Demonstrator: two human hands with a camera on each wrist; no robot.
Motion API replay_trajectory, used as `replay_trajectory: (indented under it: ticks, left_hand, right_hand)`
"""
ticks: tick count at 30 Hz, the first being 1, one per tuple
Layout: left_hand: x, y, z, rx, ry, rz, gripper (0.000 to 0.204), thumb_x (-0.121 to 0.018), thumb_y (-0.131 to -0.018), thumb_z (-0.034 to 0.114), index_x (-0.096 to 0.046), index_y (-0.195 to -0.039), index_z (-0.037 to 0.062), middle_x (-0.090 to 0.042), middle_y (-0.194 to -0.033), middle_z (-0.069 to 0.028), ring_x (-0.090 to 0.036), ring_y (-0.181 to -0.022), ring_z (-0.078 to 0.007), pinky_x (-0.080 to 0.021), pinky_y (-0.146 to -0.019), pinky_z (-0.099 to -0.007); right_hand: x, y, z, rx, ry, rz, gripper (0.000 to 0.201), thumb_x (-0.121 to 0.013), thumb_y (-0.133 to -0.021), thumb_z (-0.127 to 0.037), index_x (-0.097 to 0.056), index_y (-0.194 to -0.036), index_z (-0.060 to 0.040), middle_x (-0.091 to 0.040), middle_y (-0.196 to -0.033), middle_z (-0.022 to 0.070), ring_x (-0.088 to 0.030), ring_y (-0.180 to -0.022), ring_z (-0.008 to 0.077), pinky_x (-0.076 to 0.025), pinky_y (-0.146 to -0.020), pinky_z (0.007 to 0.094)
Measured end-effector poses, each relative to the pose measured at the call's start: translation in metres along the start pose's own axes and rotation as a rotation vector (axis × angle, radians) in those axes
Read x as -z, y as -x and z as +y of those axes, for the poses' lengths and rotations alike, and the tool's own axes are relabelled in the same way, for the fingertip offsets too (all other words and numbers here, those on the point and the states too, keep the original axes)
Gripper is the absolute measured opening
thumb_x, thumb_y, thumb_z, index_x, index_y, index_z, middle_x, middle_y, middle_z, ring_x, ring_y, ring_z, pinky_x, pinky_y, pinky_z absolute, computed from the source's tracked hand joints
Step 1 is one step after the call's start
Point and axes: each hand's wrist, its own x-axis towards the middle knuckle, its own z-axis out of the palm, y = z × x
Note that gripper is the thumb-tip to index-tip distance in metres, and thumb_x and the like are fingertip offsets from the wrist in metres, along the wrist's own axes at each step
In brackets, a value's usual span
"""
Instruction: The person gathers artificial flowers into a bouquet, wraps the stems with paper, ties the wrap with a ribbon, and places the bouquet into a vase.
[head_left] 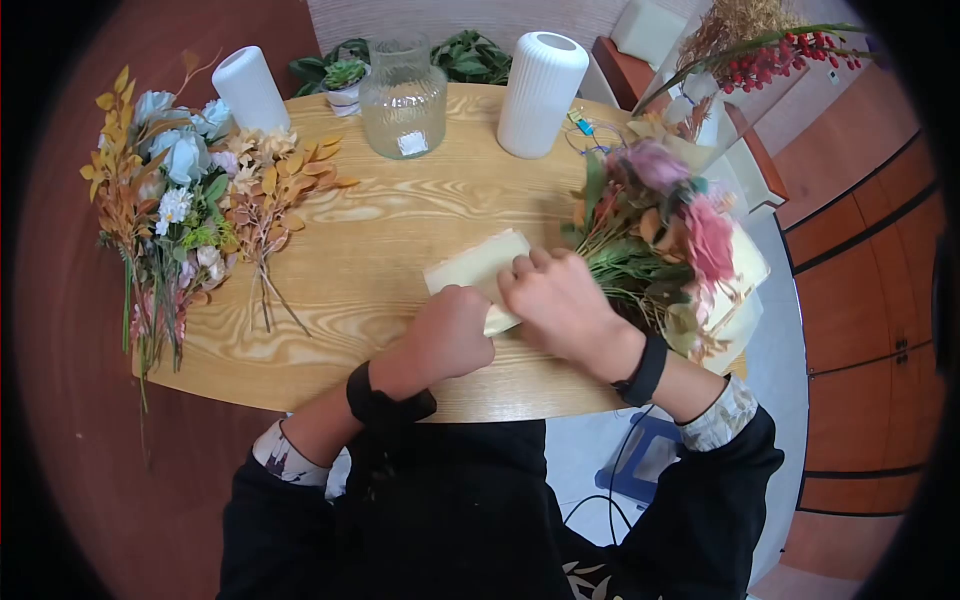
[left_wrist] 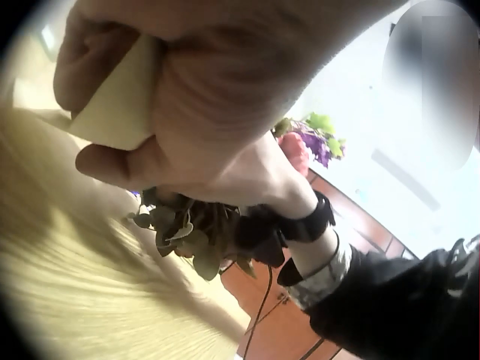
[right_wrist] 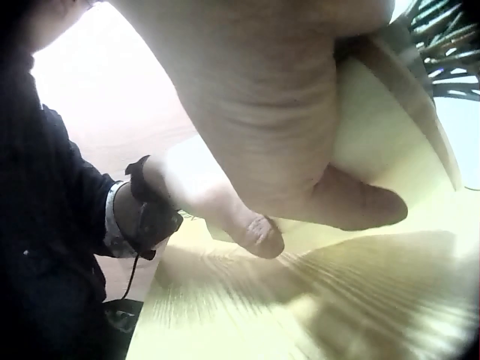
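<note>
A pale yellow piece of paper [head_left: 472, 264] lies at a slant over the table in front of me. My left hand [head_left: 440, 342] grips its near edge, and in the left wrist view a pale flap of the paper [left_wrist: 120, 105] shows between thumb and fingers. Close beside it, my right hand [head_left: 562, 302] holds the right part of the sheet. From the right wrist, the paper [right_wrist: 375, 124] curves up behind the thumb, just over the wood. Part of the near edge is hidden under both hands. Right of the right hand lies a bouquet [head_left: 640, 235] of pink and mauve flowers.
Loose artificial flowers [head_left: 180, 200] are heaped on the left of the wooden table [head_left: 360, 250]. Along the back stand a white vase [head_left: 252, 90], a glass vase [head_left: 403, 100], another white ribbed vase [head_left: 542, 95] and a small potted plant [head_left: 344, 85]. Pale wrapping [head_left: 735, 290] lies by the bouquet.
</note>
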Motion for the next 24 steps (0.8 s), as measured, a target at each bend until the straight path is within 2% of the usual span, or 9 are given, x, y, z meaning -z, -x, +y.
replay_trajectory:
  ticks: [1, 2, 5, 6, 8, 12, 18, 20, 24]
  left_hand:
    - [0.0, -0.001, -0.006, -0.022, 0.088, -0.039, 0.011, -0.055, -0.057, 0.001, -0.06, -0.066, -0.0052, -0.058, -0.067, -0.0252, -0.059, -0.067, -0.0388, -0.049, -0.062, -0.0433]
    - [-0.001, -0.001, -0.01, -0.043, 0.179, -0.082, 0.011, -0.055, -0.057, 0.001, -0.059, -0.065, -0.0057, -0.058, -0.067, -0.0258, -0.059, -0.067, -0.0391, -0.05, -0.062, -0.0432]
    - [0.001, 0.001, -0.002, -0.01, 0.069, -0.128, 0.01, -0.057, -0.058, 0.001, -0.059, -0.066, -0.0049, -0.058, -0.068, -0.0234, -0.059, -0.066, -0.0374, -0.049, -0.061, -0.0423]
    - [0.001, 0.004, 0.001, -0.007, 0.075, -0.126, 0.01, -0.057, -0.058, 0.001, -0.059, -0.066, -0.0049, -0.058, -0.068, -0.0234, -0.059, -0.066, -0.0374, -0.049, -0.061, -0.0423]
    - [-0.002, 0.01, 0.006, -0.083, -0.167, 0.157, 0.009, -0.058, -0.059, 0.0, -0.059, -0.066, -0.0031, -0.059, -0.069, -0.0202, -0.059, -0.065, -0.0352, -0.049, -0.059, -0.0404]
    - [-0.009, 0.011, 0.007, -0.174, -0.157, 0.306, 0.009, -0.056, -0.059, -0.001, -0.059, -0.068, -0.005, -0.056, -0.066, -0.023, -0.055, -0.064, -0.0396, -0.046, -0.06, -0.0448]
    - [0.002, 0.001, 0.004, -0.168, -0.088, 0.129, 0.009, -0.057, -0.058, -0.001, -0.057, -0.066, -0.0048, -0.055, -0.063, -0.0229, -0.057, -0.061, -0.0376, -0.046, -0.057, -0.0429]
    - [0.014, -0.002, 0.006, -0.054, 0.097, -0.285, 0.011, -0.056, -0.057, -0.001, -0.057, -0.067, -0.0049, -0.055, -0.061, -0.0231, -0.056, -0.058, -0.0373, -0.045, -0.053, -0.0414]
    - [0.012, -0.003, -0.005, -0.05, 0.226, -0.504, 0.012, -0.055, -0.056, 0.0, -0.057, -0.067, -0.0048, -0.055, -0.06, -0.0229, -0.057, -0.056, -0.0353, -0.044, -0.05, -0.04]
  right_hand:
    - [0.001, 0.001, 0.003, 0.026, 0.042, 0.13, 0.007, -0.061, -0.057, -0.009, -0.055, -0.057, -0.0055, -0.058, -0.058, 0.0096, -0.06, -0.059, 0.0263, -0.045, -0.052, 0.0374]
    - [0.001, 0.003, 0.006, 0.027, 0.039, 0.127, 0.007, -0.061, -0.057, -0.009, -0.055, -0.057, -0.0055, -0.058, -0.058, 0.0096, -0.06, -0.059, 0.0263, -0.045, -0.052, 0.0374]
    - [0.004, 0.004, 0.009, -0.027, -0.025, -0.231, 0.009, -0.063, -0.055, -0.012, -0.058, -0.058, -0.0045, -0.059, -0.061, 0.0123, -0.061, -0.06, 0.0285, -0.046, -0.054, 0.0382]
    - [0.005, 0.002, 0.008, -0.023, -0.024, -0.236, 0.009, -0.063, -0.055, -0.012, -0.058, -0.058, -0.0045, -0.059, -0.061, 0.0123, -0.061, -0.06, 0.0285, -0.046, -0.054, 0.0382]
    - [0.008, 0.0, 0.007, -0.084, -0.074, -0.328, 0.01, -0.064, -0.056, -0.013, -0.06, -0.059, -0.0042, -0.06, -0.061, 0.0141, -0.061, -0.059, 0.0301, -0.047, -0.056, 0.0387]
    - [0.018, -0.003, 0.003, -0.078, -0.024, -0.428, 0.008, -0.065, -0.058, -0.012, -0.064, -0.064, -0.006, -0.062, -0.066, 0.013, -0.062, -0.063, 0.0275, -0.048, -0.058, 0.035]
    - [0.015, -0.005, 0.001, -0.096, -0.028, -0.452, 0.012, -0.065, -0.057, -0.013, -0.064, -0.065, -0.0032, -0.063, -0.067, 0.0152, -0.063, -0.064, 0.0288, -0.049, -0.059, 0.0367]
    - [0.015, -0.005, -0.002, -0.094, -0.044, -0.486, 0.013, -0.065, -0.058, -0.014, -0.064, -0.065, -0.0031, -0.063, -0.067, 0.0152, -0.063, -0.064, 0.029, -0.049, -0.059, 0.0367]
    - [0.019, -0.005, -0.007, -0.116, -0.102, -0.612, 0.014, -0.065, -0.059, -0.015, -0.065, -0.066, -0.0042, -0.063, -0.067, 0.0149, -0.063, -0.065, 0.0292, -0.05, -0.061, 0.0364]
